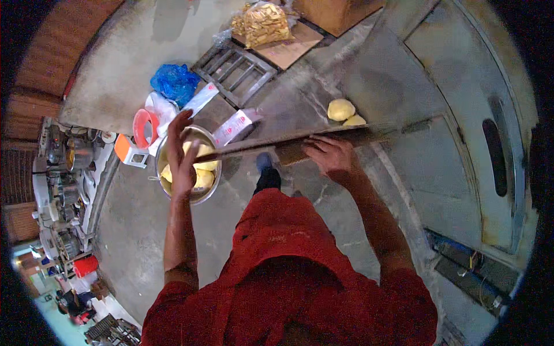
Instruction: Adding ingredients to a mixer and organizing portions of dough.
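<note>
A long, dark wooden board (248, 149) lies crosswise in front of me, seen nearly edge-on. My right hand (332, 155) grips its near edge, fingers curled over the wood. At the board's left end is my left hand (183, 158), raised with fingers apart and slightly blurred; whether it touches the board is unclear. Under and behind that hand stands a metal bowl (214, 185) holding several smooth yellow lumps (203, 178) that look like dough. Past the right hand sit two more yellow lumps (341, 109), one partly hidden by the board.
Beyond the bowl are a white box (236, 127), a blue plastic bag (175, 83), a red ring-shaped container (145, 128) and an orange-and-white stool (131, 151). A bag of tan pieces (262, 26) lies near a grey slatted frame (235, 72). Cookware lines a shelf (95, 196) at left.
</note>
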Motion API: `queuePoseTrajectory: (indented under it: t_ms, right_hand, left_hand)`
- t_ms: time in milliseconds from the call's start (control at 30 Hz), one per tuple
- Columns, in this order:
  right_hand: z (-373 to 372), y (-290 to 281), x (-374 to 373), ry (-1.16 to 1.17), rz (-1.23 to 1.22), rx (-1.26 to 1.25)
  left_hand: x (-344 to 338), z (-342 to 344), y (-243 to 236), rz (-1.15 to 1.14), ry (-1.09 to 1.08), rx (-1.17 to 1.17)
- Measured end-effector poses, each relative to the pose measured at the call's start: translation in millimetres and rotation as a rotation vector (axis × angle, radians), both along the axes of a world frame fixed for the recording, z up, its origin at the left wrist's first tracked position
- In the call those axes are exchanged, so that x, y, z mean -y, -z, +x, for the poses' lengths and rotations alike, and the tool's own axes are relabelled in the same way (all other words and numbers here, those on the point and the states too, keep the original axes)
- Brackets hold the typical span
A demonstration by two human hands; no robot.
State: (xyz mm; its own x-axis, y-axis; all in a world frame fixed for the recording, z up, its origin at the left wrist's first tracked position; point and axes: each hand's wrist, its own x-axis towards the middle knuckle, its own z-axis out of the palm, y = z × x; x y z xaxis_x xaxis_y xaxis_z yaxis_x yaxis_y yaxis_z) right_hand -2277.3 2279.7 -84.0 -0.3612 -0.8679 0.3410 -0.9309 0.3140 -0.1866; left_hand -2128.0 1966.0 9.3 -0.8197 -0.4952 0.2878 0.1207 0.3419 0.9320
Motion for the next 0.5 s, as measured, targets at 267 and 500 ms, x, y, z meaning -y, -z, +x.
queuePoseTrajectory:
  t_ms: [267,500]
  right_hand:
    - [62.8,-8.1,-51.4,-0.018,-0.118,-0.126]
    - [100.8,-3.8,-62.9,0.018,-0.067,-0.103]
  left_hand:
    - [-87.4,-13.0,-30.6,-0.748,0.589,0.967]
    - [-95.4,6.5,16.4,-1.103,0.336,0.181]
